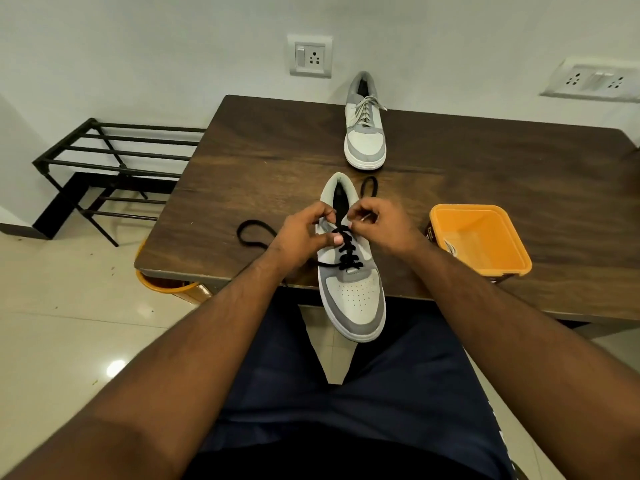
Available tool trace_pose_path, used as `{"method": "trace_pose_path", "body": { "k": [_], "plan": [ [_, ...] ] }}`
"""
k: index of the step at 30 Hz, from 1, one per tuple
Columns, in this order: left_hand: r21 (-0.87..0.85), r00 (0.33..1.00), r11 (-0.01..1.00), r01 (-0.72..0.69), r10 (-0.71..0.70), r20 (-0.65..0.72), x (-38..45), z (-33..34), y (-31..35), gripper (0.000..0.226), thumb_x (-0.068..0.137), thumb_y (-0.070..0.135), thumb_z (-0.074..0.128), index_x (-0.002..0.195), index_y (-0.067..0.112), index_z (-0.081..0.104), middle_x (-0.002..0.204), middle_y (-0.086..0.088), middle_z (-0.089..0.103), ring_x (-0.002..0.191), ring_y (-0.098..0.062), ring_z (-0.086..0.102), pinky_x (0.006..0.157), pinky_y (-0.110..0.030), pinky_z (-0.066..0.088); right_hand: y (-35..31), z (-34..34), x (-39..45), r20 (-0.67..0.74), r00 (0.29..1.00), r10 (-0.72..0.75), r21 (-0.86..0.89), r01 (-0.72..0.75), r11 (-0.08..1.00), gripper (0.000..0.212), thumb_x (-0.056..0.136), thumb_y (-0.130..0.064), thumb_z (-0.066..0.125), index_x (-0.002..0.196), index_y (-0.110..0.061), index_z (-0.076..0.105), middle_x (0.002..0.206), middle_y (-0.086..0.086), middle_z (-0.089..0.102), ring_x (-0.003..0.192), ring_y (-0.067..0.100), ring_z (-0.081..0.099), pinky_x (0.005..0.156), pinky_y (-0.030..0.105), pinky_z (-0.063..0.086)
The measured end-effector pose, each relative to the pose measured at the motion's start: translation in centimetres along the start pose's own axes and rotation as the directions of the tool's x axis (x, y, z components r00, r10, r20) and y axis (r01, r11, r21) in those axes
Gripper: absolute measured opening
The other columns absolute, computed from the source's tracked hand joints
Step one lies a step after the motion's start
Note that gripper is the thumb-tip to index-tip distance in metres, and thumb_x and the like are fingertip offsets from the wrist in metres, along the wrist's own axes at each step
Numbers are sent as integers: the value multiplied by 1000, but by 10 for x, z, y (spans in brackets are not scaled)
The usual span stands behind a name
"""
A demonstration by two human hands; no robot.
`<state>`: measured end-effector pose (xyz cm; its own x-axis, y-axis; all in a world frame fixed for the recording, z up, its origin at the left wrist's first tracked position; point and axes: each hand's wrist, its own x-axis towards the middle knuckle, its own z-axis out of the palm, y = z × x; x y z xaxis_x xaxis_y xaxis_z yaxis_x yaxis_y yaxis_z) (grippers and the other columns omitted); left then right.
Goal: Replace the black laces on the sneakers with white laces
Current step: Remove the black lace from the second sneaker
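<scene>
- Two grey-and-white low-top sneakers are on the dark wooden worktop [485, 168]: the near sneaker [353, 296], threaded with a black flat lace [346, 251], lies at the worktop's front edge with its toe overhanging toward the person, and the far sneaker [365, 133], already carrying a pale lace [364, 109], stands well behind it near the wall.
- The step in hand is judged to be the drawing of the black lace out of the top eyelets of the near sneaker.
- It would be done well if each crossing were slackened in turn from the collar downward, rather than one end being hauled through all the eyelets at once; the sneaker should be steadied so that it is not dragged off the front edge.
- The left hand [304, 233] is placed at the left side of the near sneaker's collar, its fingers [323, 211] curled closely and the thumb laid across the uppermost crossing; a pinch on the lace or the eyelet flap is suggested, but which cannot be told.
- The right hand [381, 225] is held at the right of the collar, fingers bent narrowly together, and the lace appears to be nipped between them.
- One free end of the black lace is looped on the worktop left of the near sneaker, another behind its heel.
- An orange plastic tub [481, 240] stands to the right of the near sneaker; no white lace can be seen in it.
</scene>
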<state>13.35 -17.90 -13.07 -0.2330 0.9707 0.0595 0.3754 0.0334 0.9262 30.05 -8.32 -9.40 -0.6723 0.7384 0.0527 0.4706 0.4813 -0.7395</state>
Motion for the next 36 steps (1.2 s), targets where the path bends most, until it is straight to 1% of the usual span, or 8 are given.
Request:
{"method": "trace_pose_path", "body": {
  "k": [8, 13, 18, 20, 24, 28, 31, 36],
  "plan": [
    [11, 1000, 1000, -6, 6, -9, 2, 7, 2, 33, 71, 17, 86, 88, 31, 62, 106, 7, 68, 109, -11, 62, 101, -39, 48, -3, -5, -3, 80, 997, -18, -140, 29, 990, 6, 83, -11, 69, 81, -13, 74, 75, -11, 64, 68, -2, 57, 61, 7, 39],
    [-46, 1000, 999, -13, 13, -14, 4, 7, -1, 34, 68, 12, 87, 78, 31, 60, 114, 7, 66, 114, -12, 61, 105, -40, 46, 11, -3, -7, -85, 985, 153, -21, -155, 988, 14, 81, -9, 66, 70, -18, 65, 68, -8, 61, 60, 1, 52, 61, 20, 40],
    [-40, 1000, 999, -30, 29, -9, 4, 8, -6, 34, 70, 8, 85, 78, 27, 58, 115, 5, 65, 116, -14, 60, 106, -36, 44, 1, 6, -9, -27, 999, 28, -133, -32, 991, 24, 84, -15, 68, 108, -18, 71, 99, -2, 60, 83, 7, 55, 76, 23, 46],
    [-15, 999, 999, -41, 41, -3, 5, 9, -5, 34, 71, 10, 85, 77, 28, 57, 116, 4, 65, 116, -14, 60, 105, -32, 43, -4, 4, -7, -14, 1000, -5, -230, 1, 973, 14, 87, -15, 66, 99, -17, 72, 97, -3, 60, 86, 10, 55, 75, 25, 44],
    [-8, 1000, 1000, -20, 20, 6, 6, 7, -7, 32, 72, 15, 85, 77, 29, 57, 119, 6, 65, 117, -12, 59, 102, -28, 43, -3, 3, -11, -133, 970, 203, 140, -184, 973, 10, 91, -7, 61, 88, -16, 65, 81, -6, 64, 75, 7, 59, 64, 20, 43],
    [-44, 1000, 999, 12, -13, -9, 4, 8, -4, 25, 75, 15, 81, 75, 25, 58, 115, 5, 67, 112, -11, 61, 98, -26, 45, -11, 1, -21, -126, 881, 456, 708, -241, 663, 19, 93, 3, 55, 101, -15, 59, 73, -5, 65, 53, 3, 55, 46, 18, 43],
    [25, 998, 1000, -14, 15, -68, 7, 14, -1, 13, 77, 16, 71, 75, 19, 58, 95, -2, 69, 99, -17, 64, 92, -40, 52, -11, 1, -21, 91, 893, 440, 750, -352, 560, 19, 97, -3, 49, 100, -16, 63, 80, 5, 62, 50, 8, 48, 43, 21, 34],
    [74, 985, 992, 106, -94, -141, 12, 22, 11, 16, 85, 30, 53, 79, 20, 64, 75, 5, 67, 73, -15, 64, 70, -37, 53, -11, -6, -19, 212, 905, 368, 520, -423, 742, 13, 92, -26, 65, 98, -16, 61, 66, -2, 54, 41, 7, 37, 38, 18, 26]
  ]
}}
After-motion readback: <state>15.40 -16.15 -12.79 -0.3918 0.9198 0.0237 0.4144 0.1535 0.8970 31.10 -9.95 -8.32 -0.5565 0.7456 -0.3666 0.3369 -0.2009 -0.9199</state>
